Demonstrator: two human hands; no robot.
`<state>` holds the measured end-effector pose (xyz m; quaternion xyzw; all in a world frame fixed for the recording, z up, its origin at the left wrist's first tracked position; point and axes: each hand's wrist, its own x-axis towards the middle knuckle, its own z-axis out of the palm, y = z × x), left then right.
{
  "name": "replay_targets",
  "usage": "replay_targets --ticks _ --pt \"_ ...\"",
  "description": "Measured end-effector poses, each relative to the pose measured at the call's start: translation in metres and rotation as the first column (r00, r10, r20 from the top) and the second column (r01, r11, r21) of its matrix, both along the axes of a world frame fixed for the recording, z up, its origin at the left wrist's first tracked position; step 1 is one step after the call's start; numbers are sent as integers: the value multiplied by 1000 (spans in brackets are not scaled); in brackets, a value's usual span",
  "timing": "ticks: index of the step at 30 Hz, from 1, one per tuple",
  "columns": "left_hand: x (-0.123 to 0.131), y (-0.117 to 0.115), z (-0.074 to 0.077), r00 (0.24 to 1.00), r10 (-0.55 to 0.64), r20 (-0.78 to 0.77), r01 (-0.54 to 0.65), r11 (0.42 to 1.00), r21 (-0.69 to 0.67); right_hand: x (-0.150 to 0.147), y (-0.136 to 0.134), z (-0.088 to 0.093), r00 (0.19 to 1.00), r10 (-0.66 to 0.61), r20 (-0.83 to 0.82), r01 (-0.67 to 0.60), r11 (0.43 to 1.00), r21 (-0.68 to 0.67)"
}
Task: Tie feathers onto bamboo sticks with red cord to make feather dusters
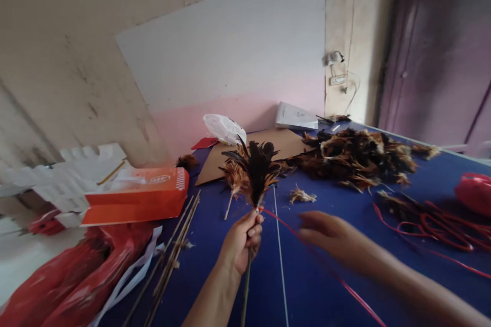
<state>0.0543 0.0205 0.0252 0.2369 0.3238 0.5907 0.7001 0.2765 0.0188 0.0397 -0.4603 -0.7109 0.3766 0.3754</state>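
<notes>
My left hand [245,237] is wrapped round the thin stick of a feather duster [259,171], just below its dark and brown feathers. The feathered end points up and away, and the bare stick runs down toward me. From the base of the feathers a pink-red plastic string [282,222] stretches to the lower right. Beside the string is my right hand [322,232], smeared by motion, its fingers pointing left. Whether it grips the string cannot be made out. Behind the duster lies a smaller bunch of light brown feathers [233,179] on a short stick.
A big heap of feathers [356,158] covers the back right of the blue table [318,286]. Loops of red string [441,225] lie at right. Several thin sticks [174,255], an orange box [141,199] and a red plastic bag [88,271] are at left. Cardboard [213,163] lies behind.
</notes>
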Motion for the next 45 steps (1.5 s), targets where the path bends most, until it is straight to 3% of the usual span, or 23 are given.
replay_targets --ticks 3,6,11,19,26,29,31,33,36,40,45 --pt "-5 3 -9 996 69 -48 -70 998 -9 -65 22 -9 988 147 39 -140 980 -144" --pt "-14 5 -15 986 146 -76 -149 988 -42 -100 36 -27 998 6 57 -6 1000 10" --pt "-19 7 -16 980 178 -90 -181 983 -28 -95 34 -44 997 -25 -78 25 1000 -1" --pt "-16 5 -23 951 248 -186 -252 968 2 -93 12 -31 983 138 -123 -133 990 50" --pt "-10 7 -27 956 197 -219 -225 968 -114 -88 9 -23 974 199 -110 -181 971 154" --pt "-14 9 -27 960 202 -195 -232 962 -146 -84 17 -22 953 303 -27 -298 948 116" --pt "-18 10 -26 965 213 -150 -235 961 -146 -76 31 -23 927 371 49 -373 928 22" --pt "-22 11 -25 969 224 -99 -236 962 -137 -64 53 -24 927 348 139 -344 937 -56" --pt "-25 11 -25 976 211 -60 -218 966 -138 -41 103 -25 936 95 339 -103 995 6" --pt "-27 11 -27 980 188 -69 -196 971 -133 -19 176 -21 877 -172 448 143 985 99" --pt "-29 13 -29 969 213 -126 -230 964 -137 -31 243 -22 775 -306 553 273 951 145"
